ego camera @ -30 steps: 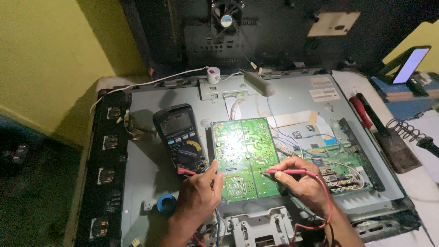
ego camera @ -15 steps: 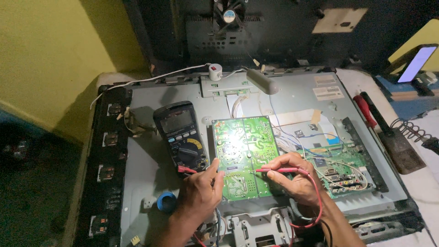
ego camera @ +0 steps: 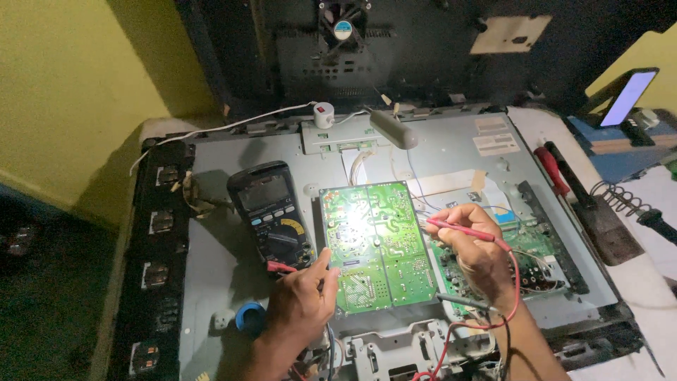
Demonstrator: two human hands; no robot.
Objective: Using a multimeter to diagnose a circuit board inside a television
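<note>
Red slim test probe [ego camera: 462, 231] is pinched in the right hand [ego camera: 478, 255] over the green circuit board [ego camera: 374, 243] at the chassis centre; the left hand [ego camera: 300, 303], closed, touches the board's left edge. A slipped tip could bridge adjacent solder points.

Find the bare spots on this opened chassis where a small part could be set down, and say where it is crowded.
Bare metal lies left of the multimeter, beside the black side strip, and right of the grey bar. Crowded: around the green circuit board, both hands and the red probe.
</note>
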